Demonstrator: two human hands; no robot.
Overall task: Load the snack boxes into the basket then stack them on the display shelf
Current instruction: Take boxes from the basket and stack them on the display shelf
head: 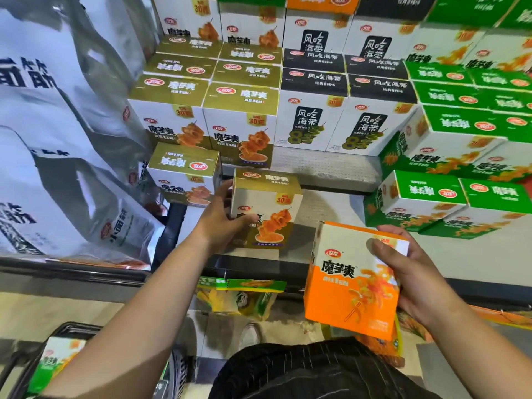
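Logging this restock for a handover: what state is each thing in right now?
Left hand, grips the gold box.
Gold box, upright, closed, at the shelf front.
Right hand, holds the orange box.
Orange box, closed, slightly tilted, off the shelf.
Basket, holds a green box.
Shelf, partly stacked, bare patch in the middle.

The gold-topped box (264, 208) was smooth printed card with a soft sheen, its lid faintly metallic in look. The orange box (351, 283) was the same card, glossiest on its white upper part. The large bags (57, 139) at the left were slick, creased plastic film, silvery and strongly reflective. The shelf (322, 168) looked like matt white sheet with fine perforations. The basket (72, 326) appeared to be black plastic. The trousers (316, 370) were dark, matt, finely striped cloth. The pouches (244, 298) under the shelf were shiny plastic.
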